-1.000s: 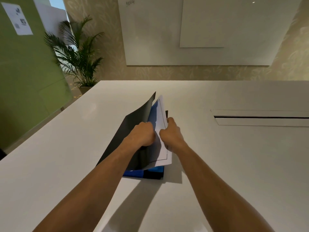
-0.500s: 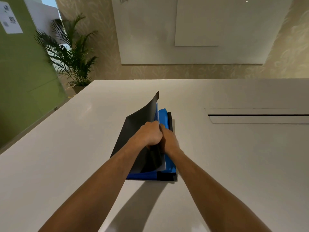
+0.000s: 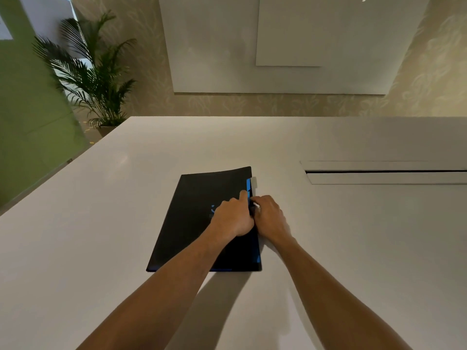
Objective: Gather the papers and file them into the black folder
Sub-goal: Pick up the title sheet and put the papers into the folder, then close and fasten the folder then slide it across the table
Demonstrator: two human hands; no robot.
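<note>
The black folder point(image 3: 192, 218) lies on the white table point(image 3: 101, 248) with its cover folded down, the far right corner still slightly raised. A blue inner strip point(image 3: 248, 188) shows along its right edge, and a sliver of white paper point(image 3: 253, 182) sticks out at the far right corner. My left hand point(image 3: 232, 215) sits on the cover at that right edge, fingers curled over it and the index finger stretched forward. My right hand point(image 3: 270, 218) is beside it, fingers curled against the folder's right edge. The rest of the papers is hidden inside.
A long cable slot with a lid point(image 3: 384, 171) is set into the table at the right. Beyond the table's far left corner stands a potted palm point(image 3: 93, 79) by a green wall panel. A whiteboard point(image 3: 278, 44) hangs on the far wall.
The raised black cover has come down over the blue inside and the white sheet. Both hands moved down to the folder's right edge, and the white paper is now almost wholly hidden.
</note>
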